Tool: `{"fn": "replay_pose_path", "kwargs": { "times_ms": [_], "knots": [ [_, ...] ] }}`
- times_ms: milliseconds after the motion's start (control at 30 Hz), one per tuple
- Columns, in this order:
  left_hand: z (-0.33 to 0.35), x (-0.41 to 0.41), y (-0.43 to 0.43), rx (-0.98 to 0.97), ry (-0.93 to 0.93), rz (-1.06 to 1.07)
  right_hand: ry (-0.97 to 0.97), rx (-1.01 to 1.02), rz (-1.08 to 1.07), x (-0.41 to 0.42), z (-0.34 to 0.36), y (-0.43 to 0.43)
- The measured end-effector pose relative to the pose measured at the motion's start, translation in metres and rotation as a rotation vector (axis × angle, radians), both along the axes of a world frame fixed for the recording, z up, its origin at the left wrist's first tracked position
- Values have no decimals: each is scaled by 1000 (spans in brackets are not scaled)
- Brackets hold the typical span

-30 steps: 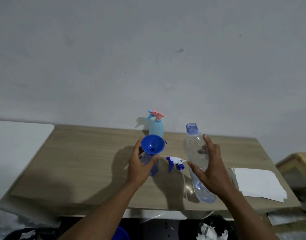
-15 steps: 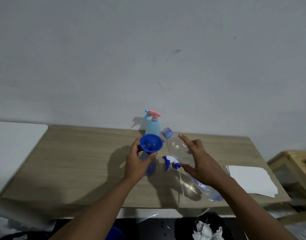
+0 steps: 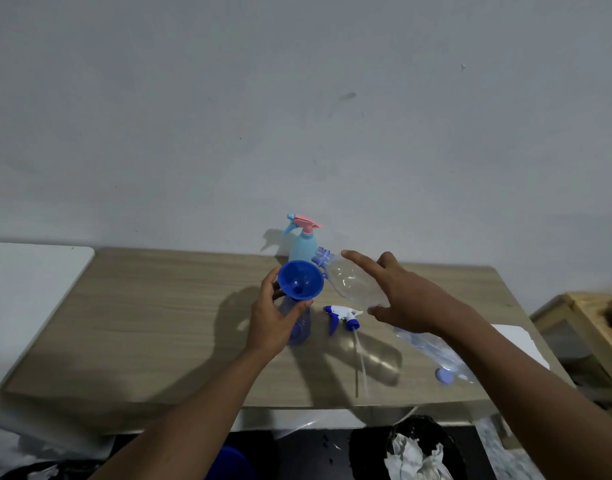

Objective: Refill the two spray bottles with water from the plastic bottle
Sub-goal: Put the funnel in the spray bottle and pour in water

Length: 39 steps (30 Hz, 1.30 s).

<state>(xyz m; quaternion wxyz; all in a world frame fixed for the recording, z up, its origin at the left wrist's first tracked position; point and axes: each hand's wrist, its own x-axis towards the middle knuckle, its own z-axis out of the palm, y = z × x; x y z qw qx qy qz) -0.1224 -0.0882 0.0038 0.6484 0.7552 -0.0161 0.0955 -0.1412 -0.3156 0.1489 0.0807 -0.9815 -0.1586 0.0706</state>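
Two hands are working mid-frame: the left hand [image 3: 273, 320] is gripping the uncapped spray bottle [image 3: 302, 331] beneath the blue funnel [image 3: 300, 279], while just right the right hand [image 3: 401, 301] is grasping the plastic bottle [image 3: 353, 284], its long axis slanting down-right, mouth sitting beside the funnel's rim.

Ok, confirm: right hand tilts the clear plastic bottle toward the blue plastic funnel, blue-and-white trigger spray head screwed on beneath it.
Wrong on the blue-and-white trigger spray head: the head view shows it lying loose on the wooden table. The right hand does tilt the clear plastic bottle toward the blue plastic funnel.
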Motion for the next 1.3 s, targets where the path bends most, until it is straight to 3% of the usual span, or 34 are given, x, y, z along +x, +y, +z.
{"fn": "replay_pose_path", "kwargs": {
  "times_ms": [433,933,1100,1300],
  "knots": [
    [2,0,0,3,-7,-10,82,-226,40,5,9,-3],
    [1,-1,-1,-10,-11,-14,71,-293,79,10,15,-4],
    [1,-2,-1,-8,-15,-18,67,-238,68,11,10,-6],
    [0,-1,-1,3,-19,-19,54,-14,47,8,-3,-14]
  ]
}}
